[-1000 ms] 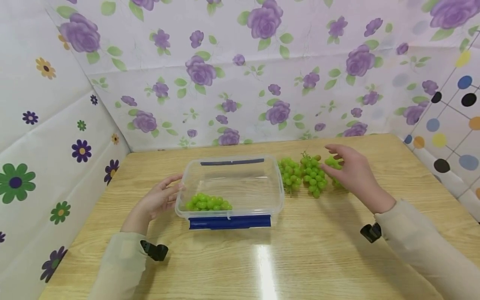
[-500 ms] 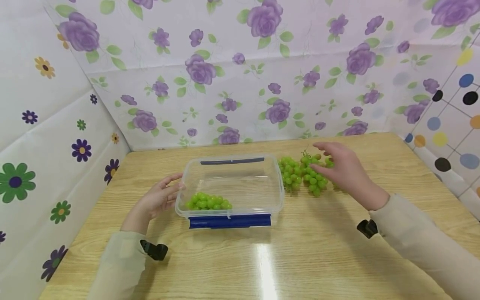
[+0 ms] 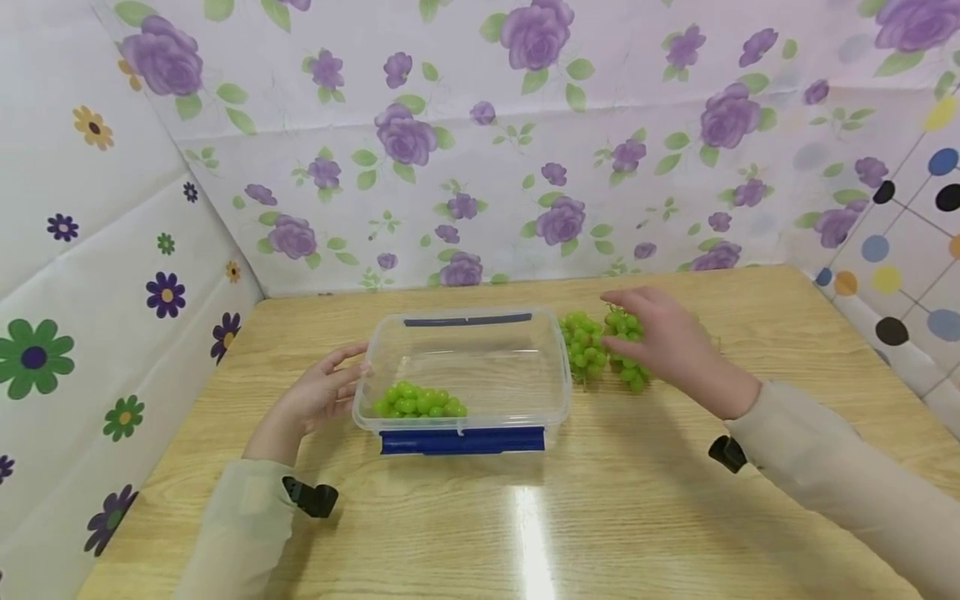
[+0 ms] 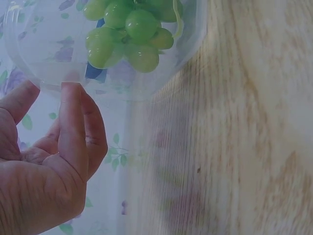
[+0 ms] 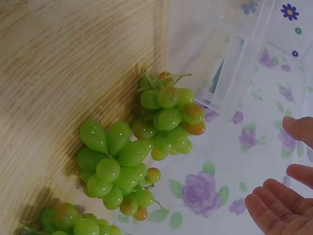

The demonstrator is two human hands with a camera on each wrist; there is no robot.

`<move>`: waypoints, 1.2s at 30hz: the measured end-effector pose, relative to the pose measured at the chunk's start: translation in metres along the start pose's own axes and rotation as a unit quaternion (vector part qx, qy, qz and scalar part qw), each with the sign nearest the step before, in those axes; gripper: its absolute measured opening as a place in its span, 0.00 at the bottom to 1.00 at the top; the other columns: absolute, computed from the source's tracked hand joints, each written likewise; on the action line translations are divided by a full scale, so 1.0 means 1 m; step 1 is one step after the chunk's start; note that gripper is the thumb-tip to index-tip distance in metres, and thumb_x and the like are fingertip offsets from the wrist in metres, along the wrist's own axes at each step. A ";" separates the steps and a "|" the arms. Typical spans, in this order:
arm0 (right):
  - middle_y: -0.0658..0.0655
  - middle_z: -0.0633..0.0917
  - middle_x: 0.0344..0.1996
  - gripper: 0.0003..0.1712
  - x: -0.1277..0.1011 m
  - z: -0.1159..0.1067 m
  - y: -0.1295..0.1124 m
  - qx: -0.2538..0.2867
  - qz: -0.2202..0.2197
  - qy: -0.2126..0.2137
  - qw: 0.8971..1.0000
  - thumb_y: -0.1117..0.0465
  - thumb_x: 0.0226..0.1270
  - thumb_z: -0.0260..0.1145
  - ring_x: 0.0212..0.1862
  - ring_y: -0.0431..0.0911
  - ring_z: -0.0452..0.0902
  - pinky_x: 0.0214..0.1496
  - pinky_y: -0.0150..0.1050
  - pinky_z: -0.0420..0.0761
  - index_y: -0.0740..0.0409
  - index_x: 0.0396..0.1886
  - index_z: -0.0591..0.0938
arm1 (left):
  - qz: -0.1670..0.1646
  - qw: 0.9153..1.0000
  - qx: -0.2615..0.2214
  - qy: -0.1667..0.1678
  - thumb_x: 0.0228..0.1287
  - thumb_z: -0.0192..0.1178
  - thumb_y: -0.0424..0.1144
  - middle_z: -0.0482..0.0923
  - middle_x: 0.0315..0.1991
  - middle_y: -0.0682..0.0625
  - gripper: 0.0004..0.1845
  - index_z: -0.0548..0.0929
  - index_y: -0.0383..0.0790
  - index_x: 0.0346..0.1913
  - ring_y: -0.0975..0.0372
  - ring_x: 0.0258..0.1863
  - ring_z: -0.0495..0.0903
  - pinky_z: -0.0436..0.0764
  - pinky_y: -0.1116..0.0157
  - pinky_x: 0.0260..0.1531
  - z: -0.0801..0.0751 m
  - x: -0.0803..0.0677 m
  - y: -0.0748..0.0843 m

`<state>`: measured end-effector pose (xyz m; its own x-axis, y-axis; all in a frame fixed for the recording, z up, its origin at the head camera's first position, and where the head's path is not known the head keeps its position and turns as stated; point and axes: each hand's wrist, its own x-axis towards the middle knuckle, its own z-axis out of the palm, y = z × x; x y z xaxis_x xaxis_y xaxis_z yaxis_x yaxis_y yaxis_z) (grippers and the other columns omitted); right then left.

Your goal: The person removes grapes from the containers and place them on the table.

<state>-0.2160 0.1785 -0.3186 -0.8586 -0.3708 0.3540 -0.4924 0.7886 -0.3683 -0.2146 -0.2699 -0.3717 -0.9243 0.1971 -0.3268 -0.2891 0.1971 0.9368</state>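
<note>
Clear container [image 3: 480, 367] on wooden table [image 3: 600, 517], left hand [image 3: 318, 396] with relaxed fingers touching its left wall, one grape bunch [image 3: 420, 403] inside, right hand [image 3: 663, 346] spread wide, empty, above loose grape bunches [image 3: 588, 348] right of container.

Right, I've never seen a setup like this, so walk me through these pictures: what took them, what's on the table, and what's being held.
There is no machine here: a person works with two bare hands and wears three cameras. The wide picture comes from a camera on the head, looking down at a wooden table. The two close-ups come from cameras strapped to each wrist. On the table stands a clear plastic box with blue clips, holding one bunch of green grapes. More grape bunches lie right of the box. The left hand rests its fingertips against the box's side. The right hand hovers open over the loose bunches and holds nothing.
</note>
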 end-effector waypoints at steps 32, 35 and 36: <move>0.61 0.79 0.45 0.28 -0.004 0.030 -0.033 0.016 -0.104 -0.030 0.994 0.62 0.54 0.74 0.43 0.53 0.77 0.41 0.45 0.81 0.63 0.55 0.79 | 0.001 1.000 0.002 0.008 0.69 0.54 0.52 0.61 0.67 0.36 0.38 0.51 0.49 0.75 0.56 0.55 0.78 0.81 0.66 0.46 0.000 0.001 -0.001; 0.62 0.79 0.47 0.29 -0.003 0.031 -0.038 0.020 -0.105 -0.039 0.993 0.61 0.54 0.74 0.45 0.53 0.76 0.42 0.45 0.80 0.63 0.56 0.78 | 0.000 1.000 0.003 0.010 0.69 0.53 0.52 0.61 0.67 0.36 0.37 0.51 0.49 0.75 0.56 0.55 0.78 0.81 0.67 0.45 0.000 0.001 -0.001; 0.62 0.79 0.47 0.29 -0.002 0.032 -0.039 0.021 -0.108 -0.040 0.993 0.61 0.55 0.74 0.45 0.53 0.76 0.42 0.46 0.80 0.63 0.56 0.78 | 0.000 1.000 0.002 0.010 0.69 0.53 0.52 0.61 0.67 0.35 0.37 0.51 0.49 0.75 0.55 0.55 0.78 0.81 0.67 0.45 0.000 0.002 -0.002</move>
<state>-0.1993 0.1330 -0.3322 -0.7404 -0.5680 0.3593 -0.6700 0.6664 -0.3272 -0.2155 -0.2696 -0.3737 -0.9292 0.1773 -0.3243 -0.2883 0.2013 0.9361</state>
